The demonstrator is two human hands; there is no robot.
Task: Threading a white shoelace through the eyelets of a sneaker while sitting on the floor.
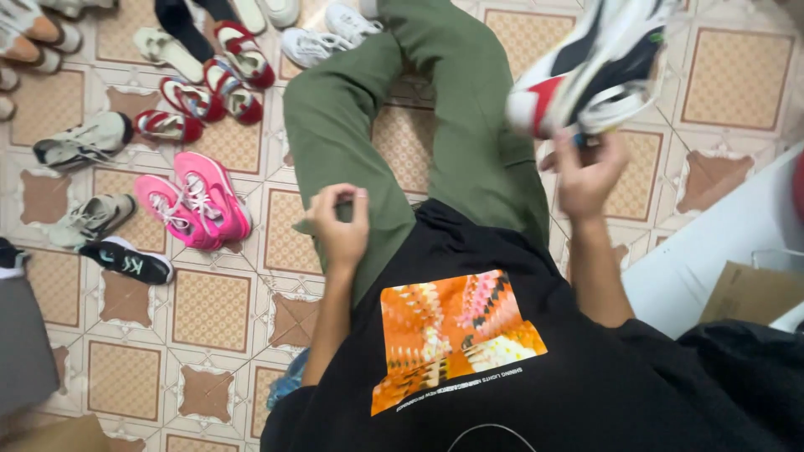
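Above the green-trousered knee (469, 125), right hand (589, 172) grips the lifted sneaker (590, 71) (blurred); left hand (339, 230) pinches a small dark tool (343, 207), work unfinished.

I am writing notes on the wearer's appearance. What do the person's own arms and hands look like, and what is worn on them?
Both forearms are bare. The left hand and the right hand wear no gloves; no watch, ring or bracelet shows. A black T-shirt with an orange print covers the body, and its dark sleeves end above the elbows.
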